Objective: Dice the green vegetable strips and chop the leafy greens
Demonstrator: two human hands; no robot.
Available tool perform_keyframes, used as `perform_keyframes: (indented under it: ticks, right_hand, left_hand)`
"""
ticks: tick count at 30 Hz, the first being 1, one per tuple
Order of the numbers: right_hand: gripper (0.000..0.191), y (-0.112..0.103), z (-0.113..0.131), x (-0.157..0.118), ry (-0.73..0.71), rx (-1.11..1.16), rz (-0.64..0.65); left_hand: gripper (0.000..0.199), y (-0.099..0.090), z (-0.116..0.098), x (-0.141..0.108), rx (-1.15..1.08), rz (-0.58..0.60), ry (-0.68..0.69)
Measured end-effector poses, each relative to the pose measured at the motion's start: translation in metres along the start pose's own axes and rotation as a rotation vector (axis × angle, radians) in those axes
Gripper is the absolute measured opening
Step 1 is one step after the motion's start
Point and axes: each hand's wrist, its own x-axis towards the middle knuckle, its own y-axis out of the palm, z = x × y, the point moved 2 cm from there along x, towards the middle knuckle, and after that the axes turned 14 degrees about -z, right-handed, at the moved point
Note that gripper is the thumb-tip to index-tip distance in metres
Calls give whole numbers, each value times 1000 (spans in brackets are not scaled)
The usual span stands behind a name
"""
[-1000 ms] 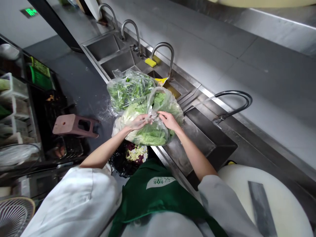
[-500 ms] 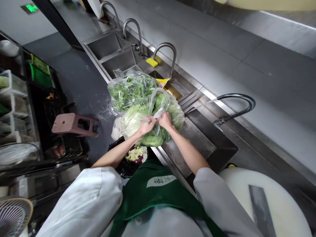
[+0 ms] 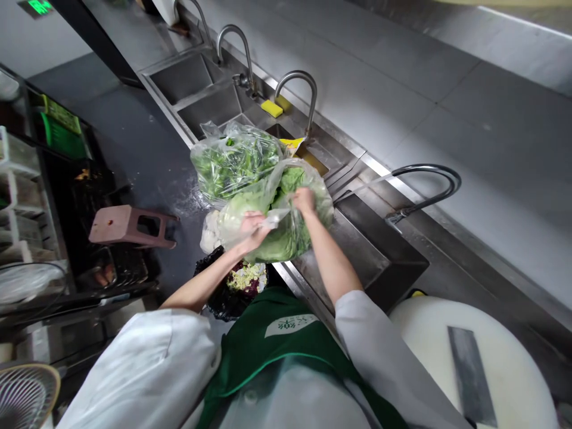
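A clear plastic bag (image 3: 286, 241) full of pale green leafy heads, like lettuce or cabbage, rests over the sink edge in front of me. Its mouth is partly parted, and leaves show between my hands. My left hand (image 3: 254, 229) is closed on the bag's gathered plastic on the near left. Across the opening, my right hand (image 3: 304, 201) grips the plastic in a closed fist, slightly blurred. Just behind lies a second clear bag (image 3: 236, 161) of darker leafy greens, touching the first.
A steel sink (image 3: 357, 244) with faucets runs along the wall. A black-lined bin (image 3: 218, 304) with scraps stands below my left forearm. A cleaver (image 3: 471, 372) lies on a round white chopping board (image 3: 420, 345) at right. A stool (image 3: 129, 226) stands on the floor at left.
My hands, close together before at the gathered bag mouth, have moved apart, the left toward me and leftward, the right up and away. The mouth of the bag is wider.
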Motion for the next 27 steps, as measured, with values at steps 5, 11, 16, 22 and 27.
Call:
perform_keyframes:
  ticks: [5, 11, 16, 22, 27]
  right_hand:
    - [26, -28, -26, 0, -153, 217, -137]
    - [31, -76, -78, -52, -291, 551, -178]
    - [38, -118, -156, -102, -147, 704, -117]
    - [28, -138, -145, -134, -240, 577, 230]
    - [32, -169, -122, -121, -383, 261, 326]
  left_hand:
    - [41, -50, 39, -7, -214, -196, -271]
    - [41, -92, 71, 22, -407, -456, -144]
    - [47, -134, 70, 37, -24, -351, -55]
    - [55, -108, -53, 32, 359, -693, 525]
    - [39, -16, -54, 13, 594, 324, 631]
